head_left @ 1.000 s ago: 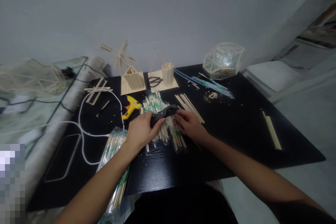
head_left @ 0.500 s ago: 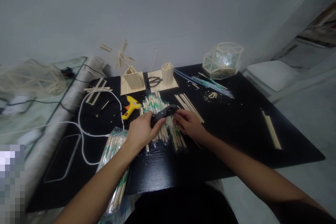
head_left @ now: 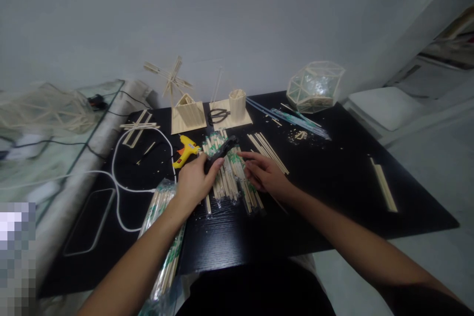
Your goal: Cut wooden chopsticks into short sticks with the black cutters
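Note:
My left hand (head_left: 195, 181) grips a black hand tool (head_left: 221, 152) by its near end and holds it tilted over a pile of wrapped chopsticks (head_left: 226, 174) on the black table (head_left: 333, 177). My right hand (head_left: 263, 172) hovers just right of the tool, fingers spread, with nothing in it, resting above the same pile. A short row of bare wooden sticks (head_left: 267, 151) lies just beyond my right hand.
A yellow glue gun (head_left: 186, 150) with a white cord (head_left: 122, 187) lies left of the pile. A second chopstick bundle (head_left: 165, 237) reaches the near edge. At the back stand stick models (head_left: 188, 108), scissors (head_left: 217, 115), a stick cup (head_left: 237, 104) and a polyhedron frame (head_left: 314, 85). Loose sticks (head_left: 383, 189) lie at right.
My right hand has let go of the black tool and opened. My left hand has swung the tool's far end up and to the left.

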`<move>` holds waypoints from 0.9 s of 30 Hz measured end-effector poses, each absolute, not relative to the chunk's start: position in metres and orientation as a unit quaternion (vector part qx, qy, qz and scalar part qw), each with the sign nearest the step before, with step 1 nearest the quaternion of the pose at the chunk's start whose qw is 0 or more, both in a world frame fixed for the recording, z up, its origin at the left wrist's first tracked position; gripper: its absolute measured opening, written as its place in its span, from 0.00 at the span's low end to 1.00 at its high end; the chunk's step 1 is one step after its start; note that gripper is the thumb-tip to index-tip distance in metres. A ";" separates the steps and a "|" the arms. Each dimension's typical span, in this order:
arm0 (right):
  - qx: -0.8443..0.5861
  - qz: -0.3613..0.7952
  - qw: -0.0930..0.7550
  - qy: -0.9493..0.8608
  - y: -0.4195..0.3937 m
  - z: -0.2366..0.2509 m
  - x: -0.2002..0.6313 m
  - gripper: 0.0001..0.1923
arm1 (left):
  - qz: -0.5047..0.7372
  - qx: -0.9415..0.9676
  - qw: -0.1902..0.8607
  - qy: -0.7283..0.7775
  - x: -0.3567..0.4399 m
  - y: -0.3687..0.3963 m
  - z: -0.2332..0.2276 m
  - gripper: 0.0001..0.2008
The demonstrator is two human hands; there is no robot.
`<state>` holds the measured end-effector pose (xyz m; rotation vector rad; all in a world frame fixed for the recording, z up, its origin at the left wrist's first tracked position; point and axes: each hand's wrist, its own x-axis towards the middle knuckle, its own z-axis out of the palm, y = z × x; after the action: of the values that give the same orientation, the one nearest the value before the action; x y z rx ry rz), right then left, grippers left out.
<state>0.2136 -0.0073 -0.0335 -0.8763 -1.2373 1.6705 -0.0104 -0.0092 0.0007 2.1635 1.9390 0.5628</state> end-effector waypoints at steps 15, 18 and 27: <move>-0.493 0.508 0.551 -0.441 0.015 0.003 0.264 0.26 | 0.420 0.557 0.481 0.531 -0.005 -0.009 -0.011 0.17; -0.531 0.489 0.504 -0.474 0.008 0.006 0.274 0.26 | 0.459 0.518 0.495 0.525 -0.006 -0.007 -0.012 0.16; -0.634 0.285 0.198 -0.691 -0.024 0.009 0.297 0.07 | 0.576 0.429 0.458 0.524 -0.008 0.000 -0.008 0.16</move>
<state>0.2973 -0.0237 0.0087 -1.7757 -1.9329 0.7976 -0.0076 0.0003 -0.0079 1.0569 1.2917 1.4188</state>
